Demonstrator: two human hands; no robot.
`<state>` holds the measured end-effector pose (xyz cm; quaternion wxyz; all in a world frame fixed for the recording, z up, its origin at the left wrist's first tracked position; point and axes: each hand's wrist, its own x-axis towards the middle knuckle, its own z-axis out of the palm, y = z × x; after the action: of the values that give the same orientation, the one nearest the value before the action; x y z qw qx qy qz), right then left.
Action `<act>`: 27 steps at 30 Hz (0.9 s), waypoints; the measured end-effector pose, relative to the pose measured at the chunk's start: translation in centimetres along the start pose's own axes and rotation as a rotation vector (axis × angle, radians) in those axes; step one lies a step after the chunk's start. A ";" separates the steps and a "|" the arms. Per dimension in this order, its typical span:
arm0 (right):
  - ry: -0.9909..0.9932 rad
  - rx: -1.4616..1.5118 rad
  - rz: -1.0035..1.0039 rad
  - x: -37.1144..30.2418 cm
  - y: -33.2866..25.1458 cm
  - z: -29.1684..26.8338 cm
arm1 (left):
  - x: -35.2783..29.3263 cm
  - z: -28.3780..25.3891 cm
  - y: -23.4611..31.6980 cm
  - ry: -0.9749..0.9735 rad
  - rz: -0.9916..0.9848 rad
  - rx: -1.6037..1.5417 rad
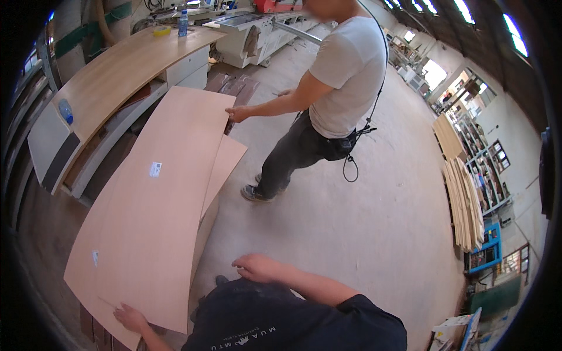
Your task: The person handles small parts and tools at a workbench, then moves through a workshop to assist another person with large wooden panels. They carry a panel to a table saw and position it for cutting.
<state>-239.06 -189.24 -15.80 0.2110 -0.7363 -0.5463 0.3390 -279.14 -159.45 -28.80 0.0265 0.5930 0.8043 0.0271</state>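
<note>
A stack of large, pale pinkish wood-veneer panels [170,234] lies to my left, running away from me. My left hand [131,318] rests on the near end of the stack, its fingers spread on the surface beside a panel edge. In front of my body, apart from the panels, my right hand [257,268] hangs in the air with loosely stretched fingers and nothing in it. Across the stack, a co-worker's hand [236,113] grips the far right corner of the top panel. A smaller piece of panel [228,164] sticks out from under its right side.
The co-worker [345,82] stands on the concrete floor beyond the panels. At the far left, a wooden workbench [129,73] carries a blue bottle [183,23], a roll of yellow tape [162,31] and another blue bottle [65,111]. Boards [462,199] lean along the right wall.
</note>
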 end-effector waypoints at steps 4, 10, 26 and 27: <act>0.004 -0.007 0.001 0.2 1.1 -0.3 | 0.5 -1.0 1.3 0.027 0.009 0.067; -0.028 0.122 -0.012 2.8 3.2 -1.1 | 0.9 -0.5 8.5 0.115 0.199 -0.028; 0.015 0.138 0.108 8.6 11.3 -7.9 | 2.9 1.2 19.4 0.170 0.224 0.153; -0.027 0.135 0.149 8.7 11.5 -8.1 | 2.6 1.2 20.2 0.196 0.215 0.144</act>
<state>-223.98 -184.12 -20.44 0.2273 -0.7543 -0.4688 0.3995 -260.63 -150.95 -28.53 -0.0975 0.6707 0.7347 0.0298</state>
